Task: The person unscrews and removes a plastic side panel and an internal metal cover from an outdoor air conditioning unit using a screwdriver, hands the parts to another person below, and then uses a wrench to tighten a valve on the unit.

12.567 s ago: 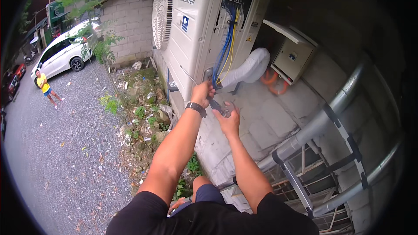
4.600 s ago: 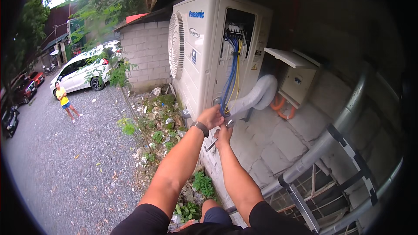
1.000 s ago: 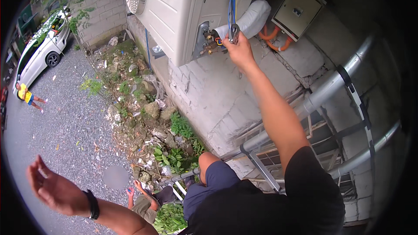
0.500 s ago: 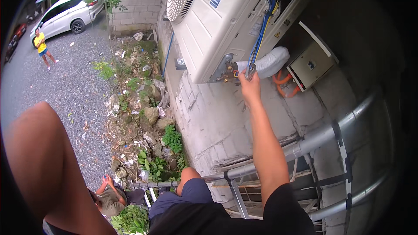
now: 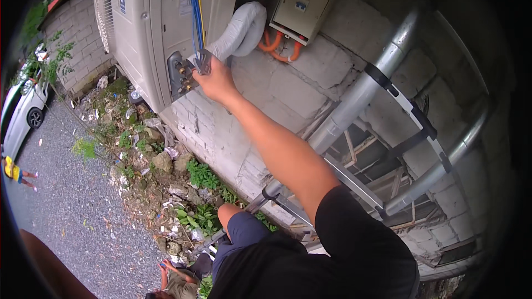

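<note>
My right hand reaches up to the side of a white outdoor air-conditioner unit. Its fingers are closed around a small grey metal tool; its exact kind is unclear. Several blue and yellow wires run down the unit's open side to this spot. Just beside the fingers are the brass valves and a thick white-wrapped pipe. At the lower left edge only a strip of my left arm shows; the left hand is out of view.
A grey breaker box with orange conduit hangs on the block wall. Metal ladder rails cross at the right. Below, a seated person and a standing person are near a white car, gravel and rubble.
The view has swung right, so the unit and my right hand appear further left. My right hand still grips the tool at the wires. My left arm has dropped mostly out of the picture.
</note>
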Demonstrator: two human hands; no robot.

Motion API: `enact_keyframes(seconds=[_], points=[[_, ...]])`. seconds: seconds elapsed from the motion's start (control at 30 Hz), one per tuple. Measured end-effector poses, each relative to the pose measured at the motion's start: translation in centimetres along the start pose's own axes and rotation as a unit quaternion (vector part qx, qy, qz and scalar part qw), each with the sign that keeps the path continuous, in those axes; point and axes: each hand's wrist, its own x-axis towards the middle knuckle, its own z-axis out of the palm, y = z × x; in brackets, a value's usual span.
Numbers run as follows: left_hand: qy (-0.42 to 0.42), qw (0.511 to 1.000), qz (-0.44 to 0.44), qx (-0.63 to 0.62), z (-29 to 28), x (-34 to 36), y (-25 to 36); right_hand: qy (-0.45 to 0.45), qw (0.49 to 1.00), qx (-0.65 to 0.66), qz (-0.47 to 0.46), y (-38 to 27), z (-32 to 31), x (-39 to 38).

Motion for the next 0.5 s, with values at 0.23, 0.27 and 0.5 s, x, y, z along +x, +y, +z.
enact_keyframes(seconds=[0.23, 0.27, 0.5], points=[[-0.006, 1.0, 0.003, -0.02, -0.3, 0.4, -1.0, 0.02, 0.999, 0.02, 0.014, 0.4, -0.3, -0.6], [-0.01, 1.0, -0.001, -0.016, -0.4, 0.5, -1.2, 0.018, 1.0, 0.01, 0.011, 0.4, -0.1, -0.4], [-0.03, 0.999, 0.001, 0.017, -2.5, 1.2, -0.6, -0.006, 1.0, 0.022, 0.003, 0.2, 0.7, 0.0]])
